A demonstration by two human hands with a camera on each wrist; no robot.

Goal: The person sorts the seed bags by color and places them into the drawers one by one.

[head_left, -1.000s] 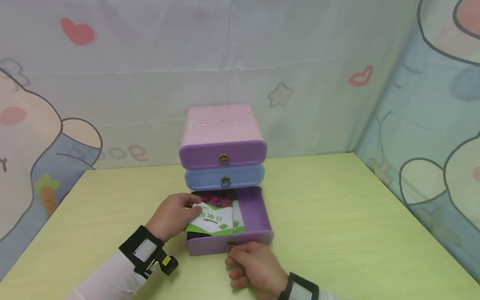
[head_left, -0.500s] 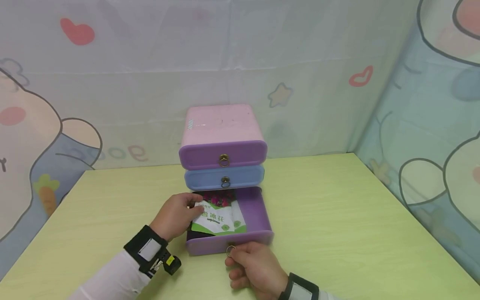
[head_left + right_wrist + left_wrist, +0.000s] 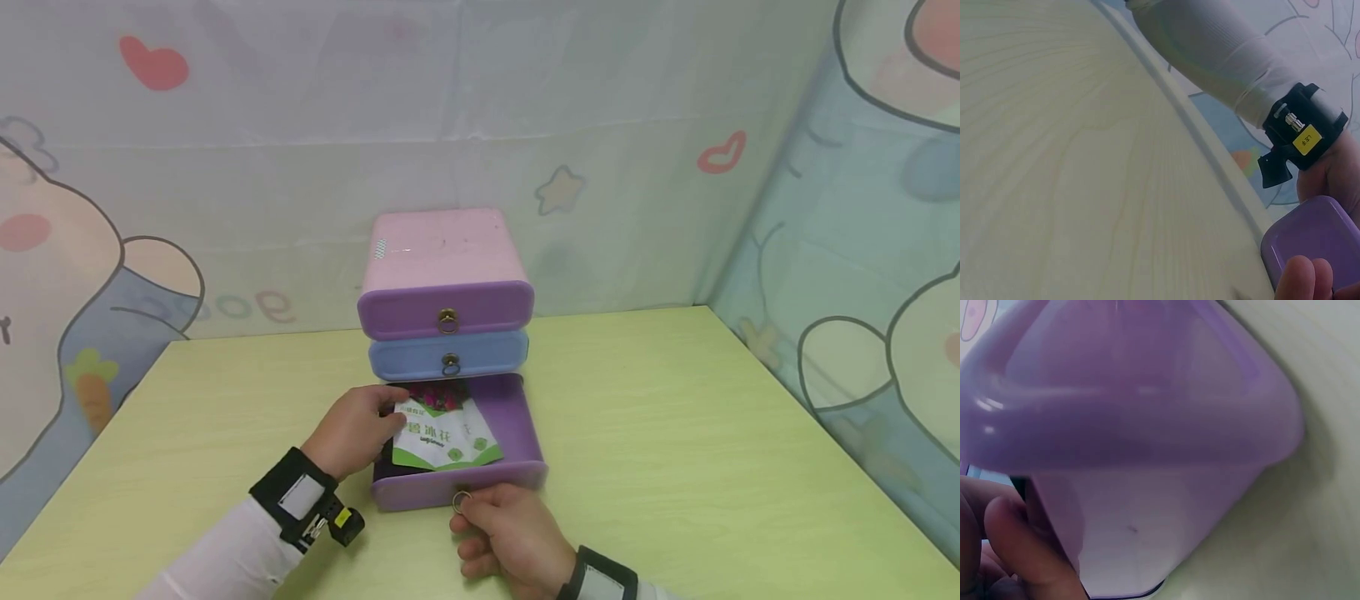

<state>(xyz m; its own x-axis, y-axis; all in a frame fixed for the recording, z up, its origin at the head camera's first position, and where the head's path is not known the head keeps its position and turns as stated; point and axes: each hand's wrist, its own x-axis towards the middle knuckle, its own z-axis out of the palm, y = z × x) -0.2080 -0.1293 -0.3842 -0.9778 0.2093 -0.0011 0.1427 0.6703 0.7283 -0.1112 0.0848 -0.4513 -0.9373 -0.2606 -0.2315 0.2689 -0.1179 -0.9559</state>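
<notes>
— Where's the packet?

— The packet [image 3: 444,431] lies tilted in the open bottom drawer [image 3: 517,417], one corner propped on the drawer's front wall. The left hand [image 3: 352,432] has its fingers curled on the packet's left edge.

— And the other hand?

— The right hand [image 3: 504,533] pinches the ring pull [image 3: 462,499] on the drawer front.

— What does it all stand on?

— A pale green table [image 3: 675,433], with cartoon-printed cloth [image 3: 225,167] hung behind and to the right.

— Other containers?

— A blue drawer [image 3: 448,354] and a purple drawer [image 3: 446,307] above, both pushed in, under a pink top [image 3: 442,246]. I can't tell what they hold.
</notes>
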